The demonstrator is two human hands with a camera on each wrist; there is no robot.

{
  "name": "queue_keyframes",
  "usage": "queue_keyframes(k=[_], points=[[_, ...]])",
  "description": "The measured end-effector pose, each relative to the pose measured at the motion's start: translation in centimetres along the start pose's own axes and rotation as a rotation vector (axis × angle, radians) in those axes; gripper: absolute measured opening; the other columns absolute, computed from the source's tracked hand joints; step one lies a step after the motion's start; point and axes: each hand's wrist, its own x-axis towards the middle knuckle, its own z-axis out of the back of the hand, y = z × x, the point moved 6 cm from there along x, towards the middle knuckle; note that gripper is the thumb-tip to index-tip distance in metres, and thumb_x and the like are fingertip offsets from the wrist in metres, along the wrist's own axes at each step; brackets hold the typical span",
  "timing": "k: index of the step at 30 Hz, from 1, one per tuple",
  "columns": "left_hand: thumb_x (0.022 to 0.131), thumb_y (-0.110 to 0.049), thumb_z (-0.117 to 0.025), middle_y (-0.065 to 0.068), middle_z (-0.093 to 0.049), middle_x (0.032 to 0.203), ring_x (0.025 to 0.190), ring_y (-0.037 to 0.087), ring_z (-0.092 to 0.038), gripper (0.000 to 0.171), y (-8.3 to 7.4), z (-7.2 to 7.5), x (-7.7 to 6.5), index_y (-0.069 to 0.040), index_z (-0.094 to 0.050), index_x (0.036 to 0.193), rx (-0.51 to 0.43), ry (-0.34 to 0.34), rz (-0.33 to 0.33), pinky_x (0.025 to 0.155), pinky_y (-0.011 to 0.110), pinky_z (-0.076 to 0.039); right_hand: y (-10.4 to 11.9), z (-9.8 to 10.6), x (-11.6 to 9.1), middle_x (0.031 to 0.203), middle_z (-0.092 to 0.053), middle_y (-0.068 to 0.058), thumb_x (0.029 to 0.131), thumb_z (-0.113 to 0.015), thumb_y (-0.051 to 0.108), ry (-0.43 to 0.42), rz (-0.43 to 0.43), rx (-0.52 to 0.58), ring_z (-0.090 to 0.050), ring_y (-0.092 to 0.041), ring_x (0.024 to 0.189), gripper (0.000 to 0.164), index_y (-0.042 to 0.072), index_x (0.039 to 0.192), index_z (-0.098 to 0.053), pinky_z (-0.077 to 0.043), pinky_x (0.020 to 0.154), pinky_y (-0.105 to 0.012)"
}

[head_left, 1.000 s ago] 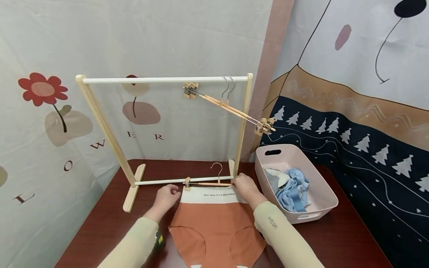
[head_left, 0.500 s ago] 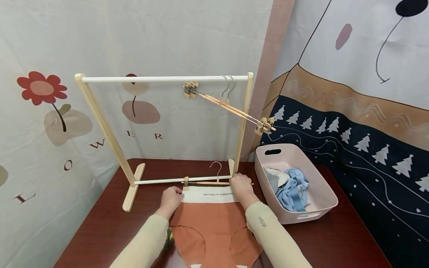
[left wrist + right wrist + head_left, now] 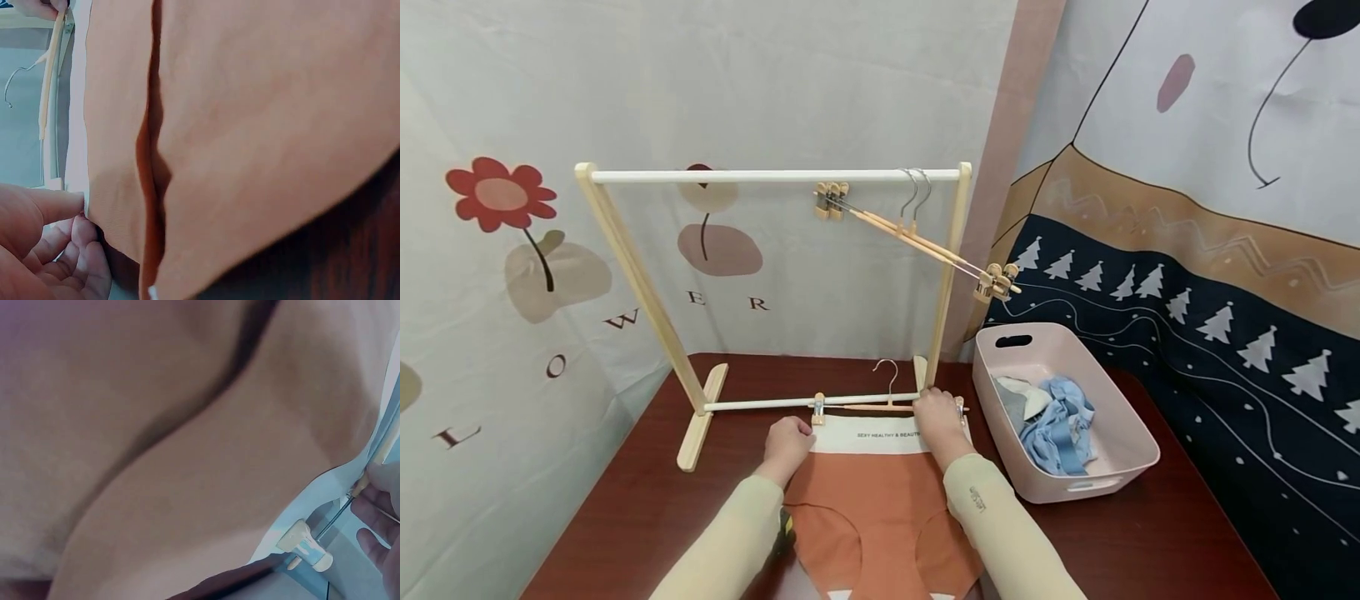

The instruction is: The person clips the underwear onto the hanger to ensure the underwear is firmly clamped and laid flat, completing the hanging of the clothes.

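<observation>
A pair of rust-orange underpants [image 3: 880, 492] with a white lettered waistband [image 3: 868, 435] lies on the table, attached to a wooden clip hanger [image 3: 865, 407]. My left hand [image 3: 787, 446] pinches the waistband's left corner between thumb and finger, just below the left clip [image 3: 818, 408]. On the other side my right hand [image 3: 942, 421] holds the hanger's bar, covering part of the lettering. The right clip [image 3: 959, 407] shows just beyond that hand; in the right wrist view this clip [image 3: 306, 544] sits at the waistband's edge, with curled fingers [image 3: 378, 515] at the bar.
A wooden rack [image 3: 775, 177] stands behind, its lower rail [image 3: 737, 406] close to the hanger. Two more clip hangers [image 3: 917, 240] hang from the rack's right end. To the right is a pink basket [image 3: 1120, 417] containing blue cloth [image 3: 1060, 425] and white-grey pieces [image 3: 1022, 398].
My left hand has come right and taken the waistband's corner. My right hand has shifted slightly left along the bar, and the right clip now shows beside it.
</observation>
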Motion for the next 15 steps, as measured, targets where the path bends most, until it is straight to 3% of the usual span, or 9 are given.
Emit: queue_keyframes(k=[4,7,15], points=[[0.077,-0.008,-0.065,0.01,-0.065,0.077,0.071,0.024,-0.058,0.004,0.1,0.2,0.1,-0.004,-0.066,0.077,-0.008,-0.031,-0.008,0.065,0.036,-0.046,0.3,-0.1,0.0,0.081,-0.062,-0.006,0.088,-0.058,0.007,0.0,-0.007,0.002,-0.058,-0.02,0.079,0.017,0.012,0.086,-0.074,-0.049,0.067,-0.034],[0.075,-0.01,-0.065,0.011,-0.066,0.081,0.075,0.026,-0.059,0.006,0.4,0.1,0.3,-0.005,-0.066,0.078,-0.041,-0.035,0.023,0.067,0.036,-0.046,0.5,0.1,0.1,0.086,-0.063,-0.007,0.087,-0.062,0.006,0.005,-0.028,0.036,-0.059,-0.021,0.082,0.013,0.012,0.091,-0.073,-0.05,0.068,-0.035],[0.086,-0.024,-0.064,0.019,-0.067,0.105,0.097,0.035,-0.062,0.03,1.0,-0.8,0.9,0.0,-0.069,0.103,-0.125,0.044,0.115,0.082,0.045,-0.049,2.7,1.9,1.1,0.105,-0.064,-0.004,0.086,-0.063,0.015,0.006,-0.017,0.246,-0.058,-0.024,0.095,0.02,0.015,0.105,-0.07,-0.049,0.08,-0.039]])
